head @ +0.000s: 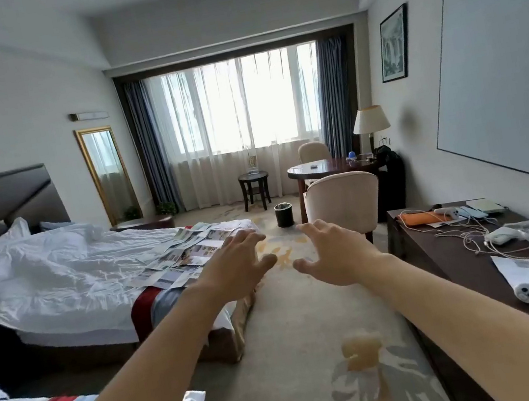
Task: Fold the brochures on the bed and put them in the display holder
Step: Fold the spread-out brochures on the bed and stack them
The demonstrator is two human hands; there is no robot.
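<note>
Both hands are out in front, mid-frame: the left hand (235, 267) with fingers spread and nothing in it, the right hand (334, 255) just the same, loose and bare. Neither touches anything; they hang over the carpet (292, 317) at center. Left of frame sits the bed (60, 277) with its rumpled white sheet, and across its foot end, just above the left hand in the picture, lie the brochures (191, 250), unfolded and overlapping in a loose spread. Far back at center, on the small round table (252, 177) by the window, stands what may be the display holder (252, 164), though it's too small to be sure. By my reading, this is the approach, folding not yet begun. Next move: get to the bed's foot and lift one sheet clear of the overlap.
</note>
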